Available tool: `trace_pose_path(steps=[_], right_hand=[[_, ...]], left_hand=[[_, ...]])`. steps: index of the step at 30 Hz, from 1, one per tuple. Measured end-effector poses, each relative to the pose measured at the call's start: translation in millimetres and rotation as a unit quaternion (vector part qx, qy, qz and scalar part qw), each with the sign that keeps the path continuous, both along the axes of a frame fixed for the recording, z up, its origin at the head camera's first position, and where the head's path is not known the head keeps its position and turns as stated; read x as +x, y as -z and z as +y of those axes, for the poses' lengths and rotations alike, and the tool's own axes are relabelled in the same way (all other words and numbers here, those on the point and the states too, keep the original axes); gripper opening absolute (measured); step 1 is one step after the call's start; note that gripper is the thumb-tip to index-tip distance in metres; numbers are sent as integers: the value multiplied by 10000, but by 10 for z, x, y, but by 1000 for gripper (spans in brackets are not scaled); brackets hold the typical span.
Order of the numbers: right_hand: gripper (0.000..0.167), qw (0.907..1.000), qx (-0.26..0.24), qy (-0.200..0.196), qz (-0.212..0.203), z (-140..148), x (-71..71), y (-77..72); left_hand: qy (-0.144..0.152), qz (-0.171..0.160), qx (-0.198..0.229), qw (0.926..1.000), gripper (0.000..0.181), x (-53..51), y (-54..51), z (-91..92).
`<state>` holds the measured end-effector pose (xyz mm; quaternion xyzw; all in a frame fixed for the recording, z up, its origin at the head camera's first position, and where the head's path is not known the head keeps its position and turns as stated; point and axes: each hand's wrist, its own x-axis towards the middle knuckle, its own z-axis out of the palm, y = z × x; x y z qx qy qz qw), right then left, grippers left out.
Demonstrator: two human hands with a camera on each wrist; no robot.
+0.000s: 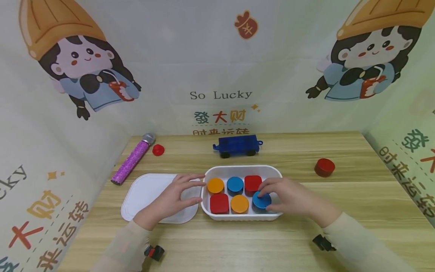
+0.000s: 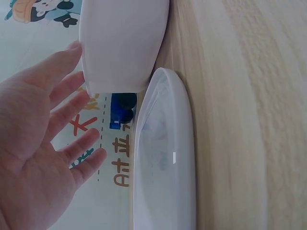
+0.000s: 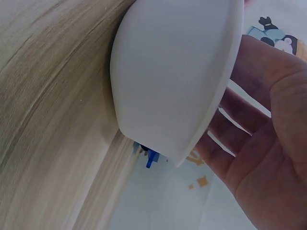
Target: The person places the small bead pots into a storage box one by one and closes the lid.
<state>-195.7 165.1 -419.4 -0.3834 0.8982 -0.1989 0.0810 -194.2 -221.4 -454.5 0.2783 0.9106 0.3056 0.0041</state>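
A white plastic box (image 1: 242,217) holds two rows of coloured blocks. In the back row are an orange round block (image 1: 215,186), a blue round block (image 1: 235,185) and a red squarish block (image 1: 252,183). Along the front are a red squarish block (image 1: 219,204), an orange round block (image 1: 239,204) and another blue round block (image 1: 260,201). My right hand (image 1: 290,196) pinches this last one between thumb and fingers; the right wrist view hides the fingertips behind the box wall. Fingers extended, my left hand (image 1: 175,194) touches the box's left rim above a white lid (image 1: 144,192).
Behind the box stands a dark blue toy wagon (image 1: 238,145). A red round block (image 1: 324,167) lies to the right. At the back left are a purple glittery toy microphone (image 1: 132,160) and a small red piece (image 1: 158,150). A printed cloth (image 1: 217,68) rises behind the wooden table.
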Motion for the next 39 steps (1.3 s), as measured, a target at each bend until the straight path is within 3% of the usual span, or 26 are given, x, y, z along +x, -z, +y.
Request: trace_pose_path(steps=[20,27,33,39], right_hand=[[29,9990,97,-262,-353,-63,-68,68],[29,9990,-222,-37,-375,4,-65,44],[28,9964,-695,489,16,263,-73,-2],[31,9868,-956,1047,778,614,-162,-72]], left_hand=[[9,14,20,10000,46,6,16,5],[-63,2,-25,10000,46,29,4,-13],[-19,25,-20,10000,47,32,12,-9],[-16,29,0,10000,46,8,11,2]])
